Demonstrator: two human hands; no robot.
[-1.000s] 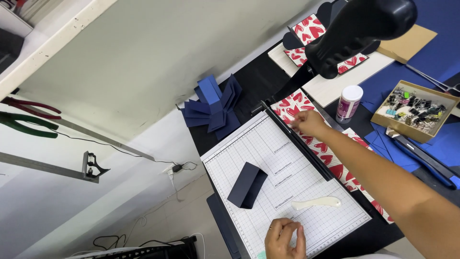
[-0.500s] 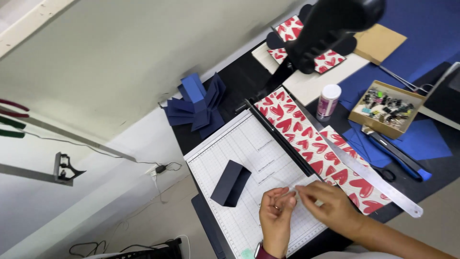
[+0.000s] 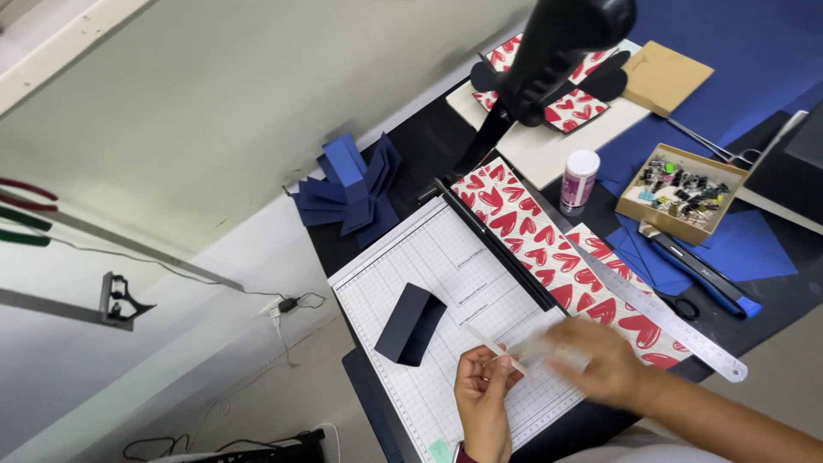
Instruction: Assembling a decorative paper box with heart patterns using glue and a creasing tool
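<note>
since half a second ago the right hand (image 3: pixel 600 364) has slid further over the grid board, and it now shows as a blur.

the white paper trimmer (image 3: pixel 446 291) with its grid bed fills the middle of the dark table (image 3: pixel 789 296), its black cutting arm (image 3: pixel 549 60) raised high. red heart-patterned paper (image 3: pixel 549 249) lies along its right edge under a steel ruler (image 3: pixel 660 313). a folded navy card (image 3: pixel 410 323) stands on the grid, well apart from the hands. the left hand (image 3: pixel 482 403) pinches one end of a thin white strip (image 3: pixel 499 350); the right hand seems closed on its other end, though blur hides the fingers.
</note>
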